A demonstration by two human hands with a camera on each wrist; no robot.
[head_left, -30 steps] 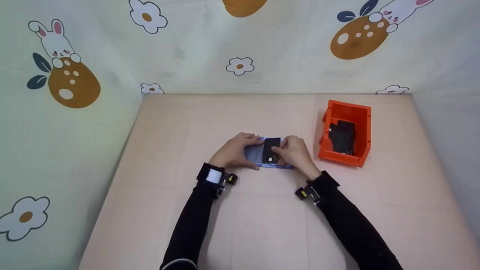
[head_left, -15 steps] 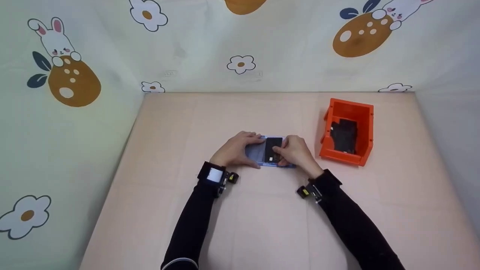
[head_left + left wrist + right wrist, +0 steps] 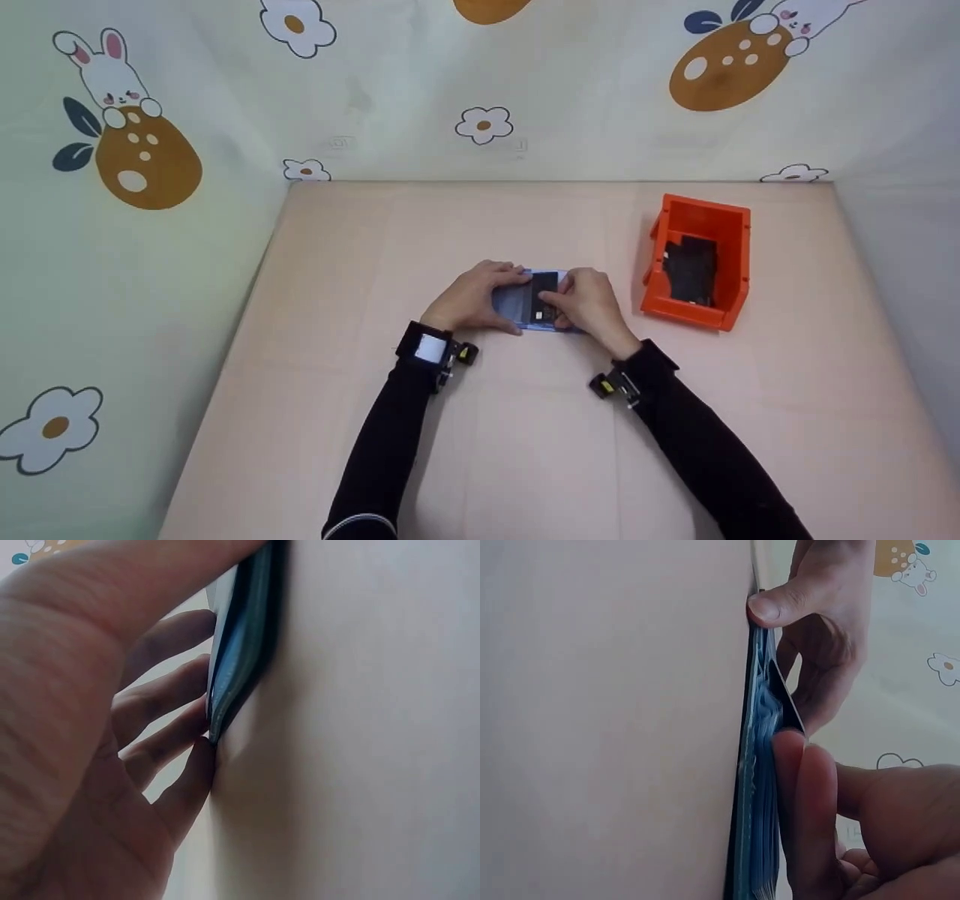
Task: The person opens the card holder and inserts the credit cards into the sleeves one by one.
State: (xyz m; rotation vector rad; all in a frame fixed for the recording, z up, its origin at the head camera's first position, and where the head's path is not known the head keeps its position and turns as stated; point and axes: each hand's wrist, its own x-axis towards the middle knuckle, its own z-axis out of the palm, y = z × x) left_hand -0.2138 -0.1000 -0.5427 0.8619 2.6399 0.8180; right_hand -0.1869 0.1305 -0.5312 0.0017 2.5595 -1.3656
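Note:
A blue card holder with clear sleeves (image 3: 511, 303) lies on the table between the hands; its layered edge (image 3: 762, 840) shows in the right wrist view. My left hand (image 3: 474, 297) grips its left end, thumb at the near edge and fingers at the far edge. A black card (image 3: 544, 289) slants up from the holder, its left part at the sleeves. My right hand (image 3: 594, 304) pinches that card's right edge between thumb and fingers. In the left wrist view, the left hand's fingers (image 3: 169, 686) touch the holder's side.
An orange bin (image 3: 681, 313) stands right of the hands, with black cards or flat pieces (image 3: 691, 270) inside. The table (image 3: 540, 435) is covered with a pale cloth. A patterned curtain (image 3: 405, 90) rises behind and at the left.
The black card and my right hand have shifted slightly left, and the card looks narrower from above. The left hand keeps its grip. The whole head view has shifted a little.

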